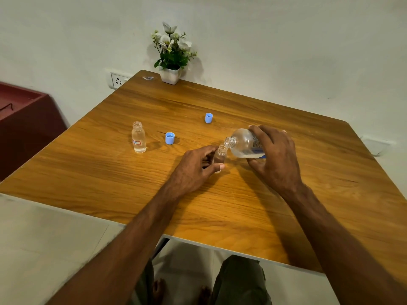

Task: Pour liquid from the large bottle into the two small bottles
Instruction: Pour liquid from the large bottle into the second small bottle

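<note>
Partly hidden small bottle (221, 153) (label unreadable)

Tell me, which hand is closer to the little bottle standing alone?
Left. The left hand is right of the standing small bottle, holding another small bottle. The right hand is farther right, tipping the large bottle.

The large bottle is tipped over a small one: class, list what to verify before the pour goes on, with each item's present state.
1. Large bottle gripped by the right hand: ok.
2. Its mouth is uncapped and beside the mouth of the small bottle: ok.
3. Small bottle steadied by the left hand, upright on the table: ok.
4. Liquid left in the large bottle: ok, some pools along its lower side.
5. Fill level in the held small bottle: cannot tell, fingers hide it.
6. Other small bottle uncapped, holding liquid: ok.
</note>
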